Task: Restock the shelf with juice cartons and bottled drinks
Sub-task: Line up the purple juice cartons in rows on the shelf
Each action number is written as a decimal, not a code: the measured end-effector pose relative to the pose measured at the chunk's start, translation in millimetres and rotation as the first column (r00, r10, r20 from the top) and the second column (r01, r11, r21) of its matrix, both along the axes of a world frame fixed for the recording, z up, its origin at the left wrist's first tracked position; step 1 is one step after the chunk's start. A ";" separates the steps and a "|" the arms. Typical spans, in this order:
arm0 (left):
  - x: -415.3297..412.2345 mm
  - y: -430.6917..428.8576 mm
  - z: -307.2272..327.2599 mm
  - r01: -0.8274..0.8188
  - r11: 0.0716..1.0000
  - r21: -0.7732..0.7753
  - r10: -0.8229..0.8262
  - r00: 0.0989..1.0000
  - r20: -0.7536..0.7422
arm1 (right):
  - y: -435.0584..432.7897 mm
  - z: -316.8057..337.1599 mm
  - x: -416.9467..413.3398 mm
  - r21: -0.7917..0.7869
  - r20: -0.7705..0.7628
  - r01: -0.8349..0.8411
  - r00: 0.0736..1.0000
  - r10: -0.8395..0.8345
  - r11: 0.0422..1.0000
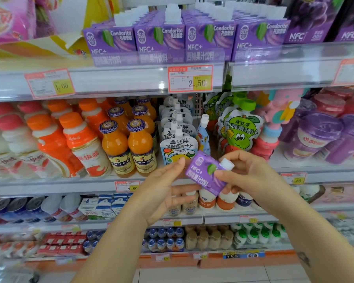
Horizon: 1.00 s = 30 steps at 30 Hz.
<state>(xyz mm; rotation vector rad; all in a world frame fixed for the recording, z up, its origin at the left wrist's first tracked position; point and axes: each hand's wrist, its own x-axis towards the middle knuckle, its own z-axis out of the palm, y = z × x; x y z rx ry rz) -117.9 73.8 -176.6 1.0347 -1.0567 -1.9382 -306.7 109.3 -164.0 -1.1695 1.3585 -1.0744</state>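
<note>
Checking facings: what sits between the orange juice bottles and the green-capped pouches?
Head view: a row of white spouted pouches and one pale blue pouch.

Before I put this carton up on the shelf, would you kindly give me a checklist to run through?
1. Grip on carton: left hand and right hand both hold it: ok.
2. Cap on: ok.
3. Carton upright: tilted, not ok.
4. Matching purple row on top shelf: ok.
5. Free slot in that row: front looks full, cannot tell.
6. Tag under the row legible: ok.
</note>
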 end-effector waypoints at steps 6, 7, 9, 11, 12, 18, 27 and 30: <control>-0.6 -3.0 4.7 -0.016 1.000 0.021 0.017 0.998 -0.054 | 0.5 6.3 -1.0 -0.221 -0.411 -0.201 0.907 0.095 0.954; -1.7 -3.8 3.4 -0.041 0.999 -0.004 0.041 0.998 -0.047 | 0.6 6.7 -1.0 -0.228 -0.392 -0.222 0.912 0.119 0.948; -4.1 -4.2 0.7 -0.083 0.995 -0.052 0.080 0.995 -0.053 | -0.4 7.5 -0.1 -0.246 -0.310 -0.198 0.944 0.116 0.949; -6.3 -3.6 0.0 -0.107 0.990 -0.097 0.098 0.991 -0.093 | -2.4 7.4 0.4 -0.257 -0.182 -0.099 0.982 0.052 0.961; -7.1 -3.2 0.2 -0.113 0.986 -0.120 0.099 0.988 -0.116 | -3.3 7.5 0.1 -0.248 -0.107 -0.053 0.994 0.027 0.967; -3.8 -4.8 -3.4 -0.098 0.963 -0.252 0.066 0.989 -0.132 | -0.8 11.0 -3.0 -0.237 0.035 -0.050 0.998 0.060 0.970; 6.7 -6.0 1.7 -0.013 0.866 -0.499 0.076 0.991 0.107 | 4.4 32.1 4.4 -0.399 -0.191 -0.155 0.978 0.083 0.904; 8.8 -4.7 17.8 -0.025 0.821 -0.570 0.109 0.987 0.115 | 5.6 42.1 4.1 -0.409 -0.142 -0.147 0.985 0.096 0.900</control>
